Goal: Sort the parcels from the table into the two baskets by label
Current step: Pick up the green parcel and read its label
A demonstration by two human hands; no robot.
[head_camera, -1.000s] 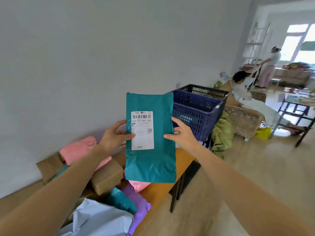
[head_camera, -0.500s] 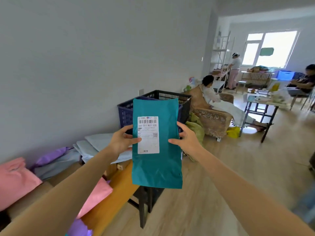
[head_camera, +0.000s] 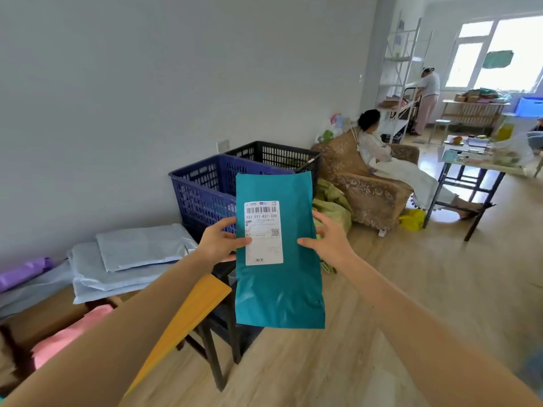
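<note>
1. A pale wall runs down the left of a wood-floored room. The orange-edged tabletop (head_camera: 202,301) lies at 8 o'clock in the view and carries grey mailers (head_camera: 132,254) and a pink parcel (head_camera: 67,333).
2. The blue basket (head_camera: 202,189) stands by the wall, with the black basket (head_camera: 282,155) close behind it.
3. The step in hand looks like reading the label (head_camera: 263,233) before choosing a basket. To do it well, keep the bag flat and facing the eyes, with thumbs off the print. The left thumb overlaps the label's left edge and may need to slide outward.
4. The teal parcel (head_camera: 279,289) hangs upright in the air past the tabletop's end, and the baskets show at 11 to 12 o'clock behind its top edge.
5. The left hand (head_camera: 219,245) pinches the parcel's edge at 9 o'clock. The right hand (head_camera: 329,242) grips the opposite edge at 3 o'clock. Each thumb is in front, with the fingers behind.
</note>
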